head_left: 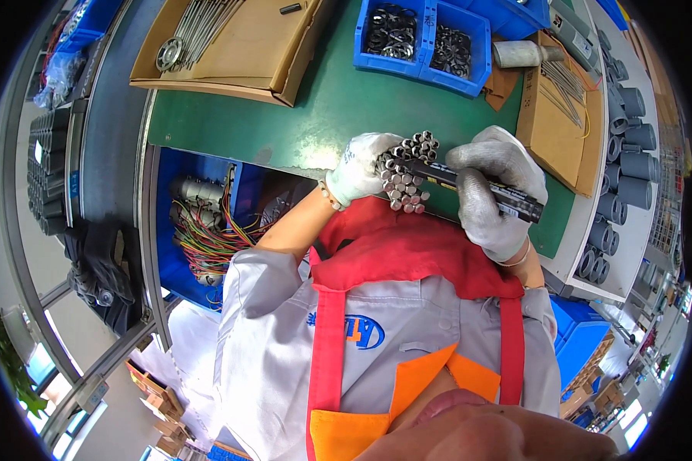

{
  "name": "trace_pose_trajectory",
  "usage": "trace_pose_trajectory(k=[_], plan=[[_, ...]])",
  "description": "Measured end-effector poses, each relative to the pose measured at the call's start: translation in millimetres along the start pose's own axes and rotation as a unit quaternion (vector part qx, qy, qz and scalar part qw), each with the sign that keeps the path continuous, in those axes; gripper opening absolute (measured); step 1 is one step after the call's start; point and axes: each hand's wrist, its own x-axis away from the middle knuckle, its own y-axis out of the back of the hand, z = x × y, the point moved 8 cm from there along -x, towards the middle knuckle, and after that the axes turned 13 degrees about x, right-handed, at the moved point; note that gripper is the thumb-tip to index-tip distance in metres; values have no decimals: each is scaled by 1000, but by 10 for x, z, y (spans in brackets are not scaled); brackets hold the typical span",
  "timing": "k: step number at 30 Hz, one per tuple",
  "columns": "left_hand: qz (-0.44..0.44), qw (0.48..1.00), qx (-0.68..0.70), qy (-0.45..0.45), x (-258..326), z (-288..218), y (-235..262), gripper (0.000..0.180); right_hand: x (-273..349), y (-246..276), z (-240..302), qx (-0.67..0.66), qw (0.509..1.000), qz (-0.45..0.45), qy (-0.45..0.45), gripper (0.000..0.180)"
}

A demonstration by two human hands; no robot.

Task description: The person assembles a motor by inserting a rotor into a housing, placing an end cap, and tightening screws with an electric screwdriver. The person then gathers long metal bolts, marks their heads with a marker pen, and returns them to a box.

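My left hand (361, 165), in a white glove, is closed around a bundle of metal rods (404, 184); their round ends face up in a tight cluster. In my right hand (496, 180), in a grey-white glove, is a black marker pen (519, 201), gripped with bent fingers. The pen's narrow end reaches over the rod ends; whether it touches them I cannot tell. Both hands are above the near edge of a green-topped bench (315, 123), in front of my red apron (407, 253).
Blue bins (419, 69) of small metal rings stand at the back. Cardboard trays with long rods lie at back left (246, 88) and right (565, 146). A blue bin (169, 265) of wired motors is below left. Grey cylinders (634, 165) line the right-hand shelf.
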Motion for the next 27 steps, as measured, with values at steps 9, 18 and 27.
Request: trace_pose_trajectory(k=[9,18,27], plan=[[19,999,-23,-19,-13,-22,-22,46,12,-84,146,17,997,40,65,22],[7,998,-45,-44,-6,-3,-35,45,35,-26,131,27,997,45,53,22],[20,1000,-20,4,13,84,-14,62,35,4,96,27,998,27,49,22]])
